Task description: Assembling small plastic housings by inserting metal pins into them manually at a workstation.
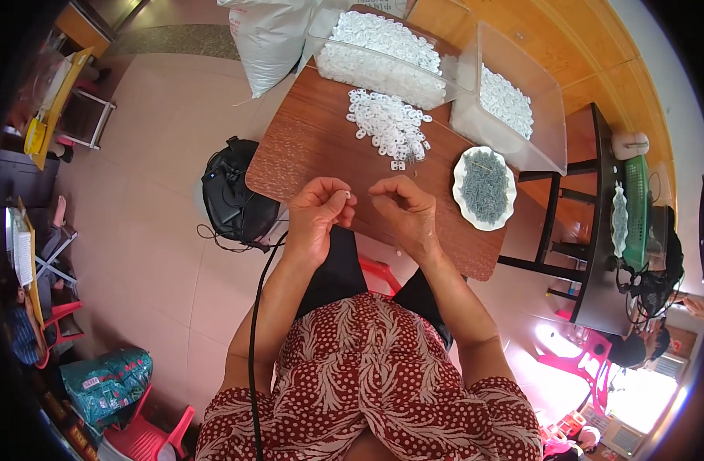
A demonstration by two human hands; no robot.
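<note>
My left hand [319, 213] is closed in a pinch, with a small white plastic piece [347, 194] between thumb and fingertips. Level with it and a short gap to the right, my right hand [408, 209] is also pinched; whatever its fingertips hold is too small to make out. Both hands are over the near edge of the brown table [306, 131]. Beyond them lies a loose heap of small white plastic pieces [383, 123] with holes in them. A white scalloped dish [459, 203] to the right holds many thin grey nail-like pins [485, 188].
Two clear plastic bins [383, 73] [548, 150] full of white pieces stand at the table's far side. A white sack [267, 54] is beyond the left corner. A black backpack [233, 192] sits left of the table; a dark cable [254, 346] runs beside my left arm. A dark rack [590, 215] stands right.
</note>
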